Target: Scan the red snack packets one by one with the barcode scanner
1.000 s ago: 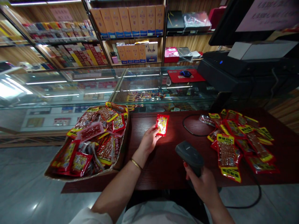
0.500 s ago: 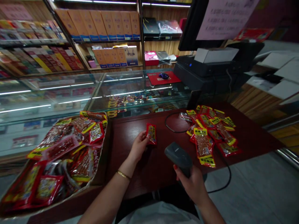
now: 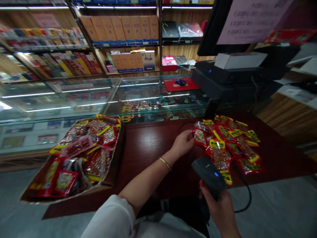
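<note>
Shifting right vs. half a sec ago: L hand (image 3: 183, 143) is bringing the small red packet (image 3: 199, 136) across the dark-red tabletop (image 3: 146, 142) to the L side of the packet pile (image 3: 230, 134). Thumb & fingertips are pinching the packet by its L edge, approx. where the silvery packet (image 3: 199, 125) is lying; can't tell if it's resting on the pile or hanging just above. R hand (image 3: 220, 205) is keeping its fingers wrapped round the handle of the black scanner (image 3: 206, 173), tilted, head pointing up & L, near the pile's front. Its blue light (image 3: 216, 174) is now glowing; it wasn't showing earlier. Black cable (image 3: 249, 198) is curving past the pile's near R side & over the table edge.

Gold bracelet (image 3: 165, 163) is circling the L wrist. Well to the L, the cardboard box (image 3: 116, 165) is sitting on the table's L end, holding lots of red & yellow packets (image 3: 81, 145), mostly jumbled. Behind the table the glass case (image 3: 146, 91) is running along, w/ a mouse (image 3: 180, 82) lying on a red mat (image 3: 170, 85). Tan boxes (image 3: 121, 31) are standing in a row on the back shelf; a dark monitor (image 3: 210, 31) is looming upper R, w/ a pink sheet (image 3: 250, 23) covering part of it.
</note>
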